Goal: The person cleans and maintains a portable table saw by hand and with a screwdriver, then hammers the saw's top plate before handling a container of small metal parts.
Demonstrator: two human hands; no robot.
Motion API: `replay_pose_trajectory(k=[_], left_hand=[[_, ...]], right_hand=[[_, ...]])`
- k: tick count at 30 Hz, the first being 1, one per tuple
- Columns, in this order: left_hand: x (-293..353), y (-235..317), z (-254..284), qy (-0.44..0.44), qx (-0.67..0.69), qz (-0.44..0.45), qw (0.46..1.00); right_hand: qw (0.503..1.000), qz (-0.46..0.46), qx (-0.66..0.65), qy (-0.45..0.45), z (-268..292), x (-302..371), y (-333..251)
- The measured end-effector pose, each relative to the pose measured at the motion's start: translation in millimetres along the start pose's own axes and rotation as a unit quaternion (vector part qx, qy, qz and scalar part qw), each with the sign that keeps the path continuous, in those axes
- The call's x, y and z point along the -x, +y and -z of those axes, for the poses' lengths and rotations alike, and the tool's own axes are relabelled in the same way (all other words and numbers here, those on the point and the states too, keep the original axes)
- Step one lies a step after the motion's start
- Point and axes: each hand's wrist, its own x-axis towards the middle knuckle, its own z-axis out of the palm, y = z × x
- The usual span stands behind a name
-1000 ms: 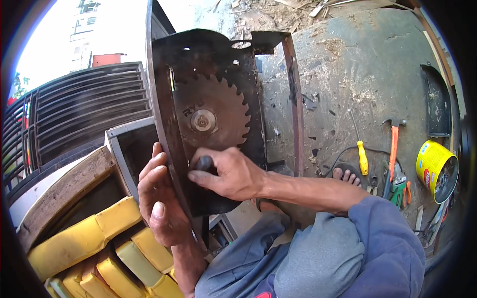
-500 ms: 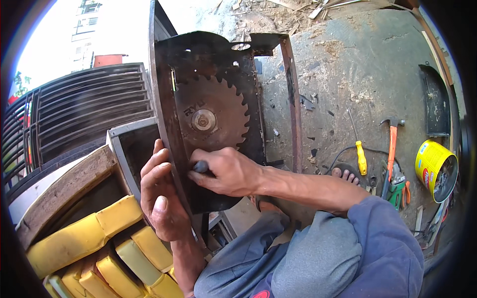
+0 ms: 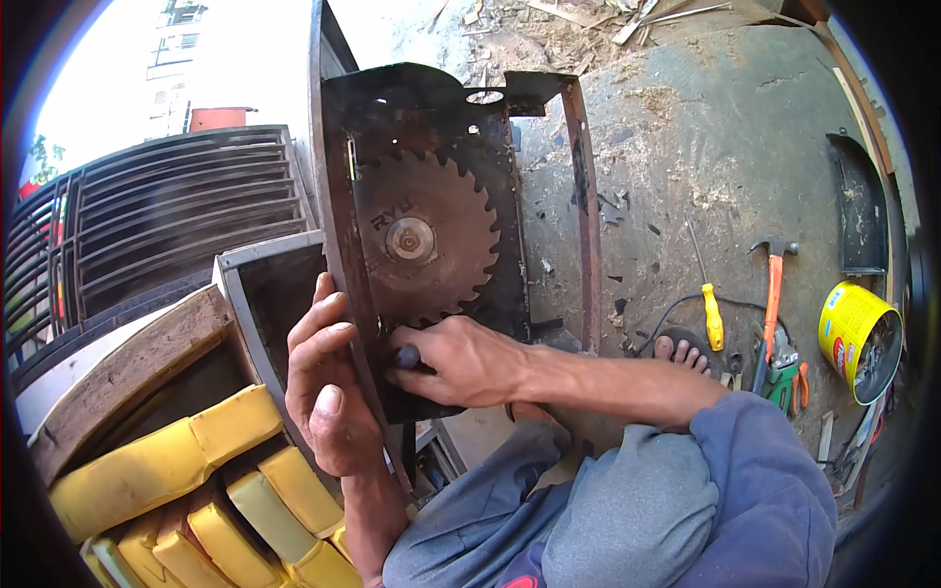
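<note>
My right hand (image 3: 461,361) is closed around a tool with a dark rounded handle (image 3: 407,358), its working end hidden. The hand is at the lower part of a dark metal saw housing (image 3: 510,206), just below a toothed circular saw blade (image 3: 431,230) fixed at its hub (image 3: 410,240). My left hand (image 3: 333,392) rests along the outer side of the housing's long metal edge (image 3: 338,225), fingers stretched upward and thumb apart. Nothing shows in it, though the side facing the metal is partly hidden.
On the floor to the right lie a yellow screwdriver (image 3: 713,314), an orange-handled hammer (image 3: 774,294) and a green tool (image 3: 781,382). A yellow tub (image 3: 863,333) of small metal pieces stands beyond them. Yellow wrapped blocks (image 3: 167,451) are stacked at lower left. A slatted metal gate (image 3: 186,186) stands behind.
My right hand has shifted slightly down, away from the blade, with the dark handle tilted differently. More of the blade's lower edge shows. My left hand stays against the metal edge.
</note>
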Motion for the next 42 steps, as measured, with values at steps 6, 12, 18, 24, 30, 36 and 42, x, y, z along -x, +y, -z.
replay_pose_trajectory(k=[6, 12, 18, 24, 30, 36, 42], left_hand=[[0.9, -4.4, 7.2, -0.056, -0.012, -0.023, 0.998], [-0.5, 1.4, -2.7, -0.009, 0.019, 0.002, 1.000], [-1.6, 0.7, -6.0, -0.008, 0.020, -0.003, 1.000], [-1.3, 0.1, -6.3, -0.003, 0.025, -0.006, 1.000], [-3.1, 2.2, -3.3, -0.004, 0.014, -0.001, 1.000], [-1.5, -0.6, 2.0, 0.003, 0.009, 0.007, 1.000], [-2.4, -4.1, 2.3, -0.022, 0.034, 0.000, 0.999]], right_hand=[[0.992, 0.044, 0.021, 0.116, 9.5, -0.1, -10.7], [0.996, 0.055, 0.000, 0.069, 6.3, 3.0, -6.6], [0.997, 0.037, 0.062, 0.028, 4.3, 6.0, 0.5], [0.990, 0.074, 0.020, 0.115, 20.4, 10.5, -14.1], [0.990, 0.101, 0.048, 0.091, 14.2, -0.7, -19.8], [0.996, -0.019, 0.082, 0.003, 41.5, -4.9, -7.1], [0.996, 0.024, 0.061, -0.054, 36.6, -11.1, 9.8]])
